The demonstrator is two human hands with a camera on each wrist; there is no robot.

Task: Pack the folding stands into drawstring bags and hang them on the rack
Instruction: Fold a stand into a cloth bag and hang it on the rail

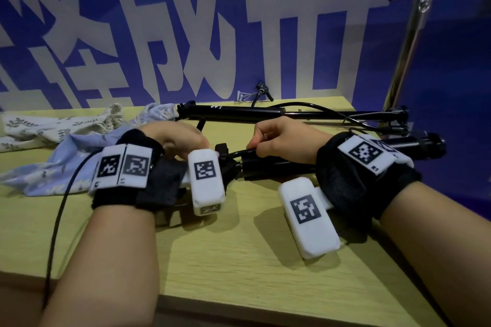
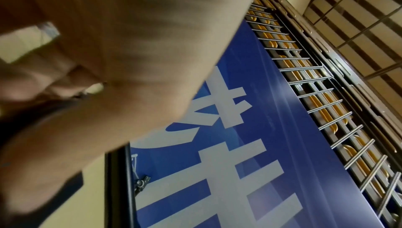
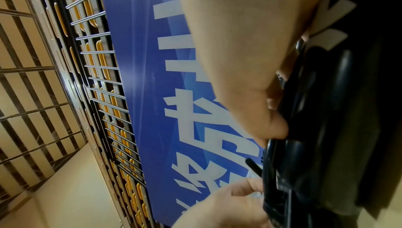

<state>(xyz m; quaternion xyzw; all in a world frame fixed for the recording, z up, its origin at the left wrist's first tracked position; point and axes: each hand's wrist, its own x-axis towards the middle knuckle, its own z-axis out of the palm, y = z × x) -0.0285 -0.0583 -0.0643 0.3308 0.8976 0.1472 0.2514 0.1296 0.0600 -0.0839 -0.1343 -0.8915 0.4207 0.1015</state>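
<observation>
Two folding stands lie on the table (image 1: 239, 260): the near stand (image 1: 287, 164) under my hands, the far stand (image 1: 265, 111) parallel behind it, both still outside any bag. My right hand (image 1: 281, 138) is curled over the near stand, pinching a thin black cable (image 1: 240, 152) that loops off its head. My left hand (image 1: 175, 139) is bent over the clamp end (image 1: 223, 151); I cannot tell from any view whether its fingers grip that end or only rest on it. The blue bag (image 1: 61, 164) lies crumpled at left, touching the cream bag (image 1: 58, 125); its mouth is not visibly open. I judge the main risk to be the loose cable: if left trailing, it can snag on the bag mouth or tangle with the far stand's own cable (image 1: 332, 111). A flat, unopened bag may also bunch up against the clamp. The rack post (image 1: 409, 45) stands at right.
</observation>
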